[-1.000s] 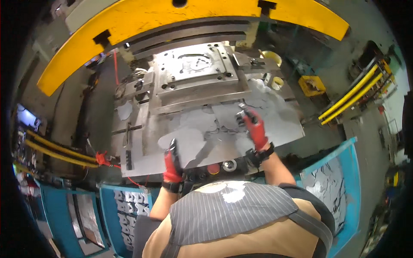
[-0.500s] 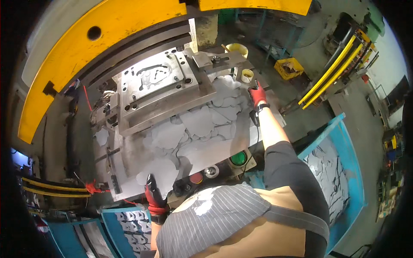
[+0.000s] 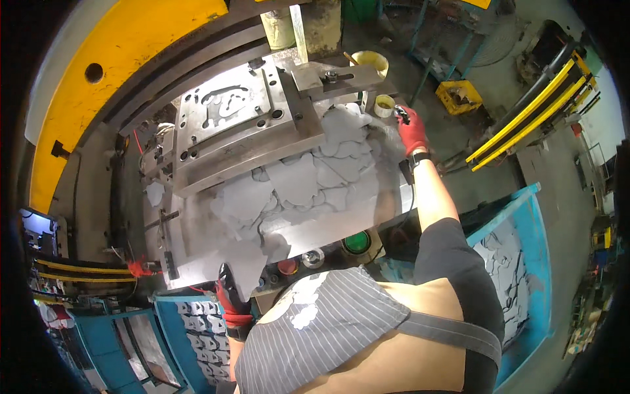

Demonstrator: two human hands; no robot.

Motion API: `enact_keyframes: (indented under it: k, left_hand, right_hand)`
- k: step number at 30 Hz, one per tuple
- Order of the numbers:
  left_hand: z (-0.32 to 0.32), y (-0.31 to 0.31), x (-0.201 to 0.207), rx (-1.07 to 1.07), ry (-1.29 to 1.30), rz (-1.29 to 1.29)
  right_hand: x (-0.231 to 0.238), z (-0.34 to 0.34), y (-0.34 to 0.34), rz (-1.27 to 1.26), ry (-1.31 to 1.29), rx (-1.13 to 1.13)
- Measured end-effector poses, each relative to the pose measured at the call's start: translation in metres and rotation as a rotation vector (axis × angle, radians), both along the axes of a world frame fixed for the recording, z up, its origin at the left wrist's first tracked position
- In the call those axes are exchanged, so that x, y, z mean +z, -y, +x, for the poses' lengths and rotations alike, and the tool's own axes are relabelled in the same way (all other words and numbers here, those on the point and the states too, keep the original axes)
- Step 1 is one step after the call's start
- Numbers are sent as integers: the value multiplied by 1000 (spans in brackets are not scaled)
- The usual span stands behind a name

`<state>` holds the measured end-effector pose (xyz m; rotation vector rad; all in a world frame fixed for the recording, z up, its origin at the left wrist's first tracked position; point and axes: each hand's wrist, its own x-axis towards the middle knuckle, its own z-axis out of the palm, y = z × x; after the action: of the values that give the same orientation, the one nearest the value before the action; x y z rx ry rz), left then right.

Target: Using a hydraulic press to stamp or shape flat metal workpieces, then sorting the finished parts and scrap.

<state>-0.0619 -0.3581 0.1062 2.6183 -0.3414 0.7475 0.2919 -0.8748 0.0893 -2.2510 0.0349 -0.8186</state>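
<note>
My left hand (image 3: pixel 232 297), in a red glove with black fingertips, grips the edge of a flat grey metal blank (image 3: pixel 245 262) at the table's near left edge, thumb on top. The blank is tilted, partly past the edge. My right hand (image 3: pixel 411 133), gloved alike, is stretched out at the far right, beside a small white cup (image 3: pixel 384 106). Its fingers are curled together; what they hold, if anything, is too small to tell. Between the hands, overlapping grey blanks (image 3: pixel 295 180) lie on the metal table (image 3: pixel 315 233). Behind them sits a steel die (image 3: pixel 226 154) with a shaped recess.
A yellow press frame (image 3: pixel 79 111) arches over the far left. Green (image 3: pixel 356 242) and red buttons (image 3: pixel 287 266) line the table's front. Blue bins (image 3: pixel 535 262) with metal pieces stand right and lower left. A white bucket (image 3: pixel 371 62) and yellow crate (image 3: pixel 459 97) are beyond.
My left hand has turned and tilted the blank, drawing it slightly toward the edge. My right hand has moved right and a little farther away, its fingers now curled. The view has shifted.
</note>
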Motion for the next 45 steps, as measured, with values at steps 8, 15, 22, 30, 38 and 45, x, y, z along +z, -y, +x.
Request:
enact_keyframes:
  k: [8,15,22,30,38,45]
  left_hand:
    - [11,1,-9,-10,-80,-78]
    - [22,-1,-5,-31,-51,-155]
    - [18,-17,20,25,-130,-124]
    - [-5,-51,-4,174,-114,-170]
    - [-16,-78,-9,260,-158,-305]
    - [-29,-88,-2,321,-159,-306]
  right_hand:
    - [1,-23,16,85,21,-50]
    - [6,-28,13,255,96,-79]
    - [6,-13,19,885,119,83]
    - [56,4,-35,961,100,352]
    - [140,3,-261,643,45,675]
    - [141,58,-329,251,143,700]
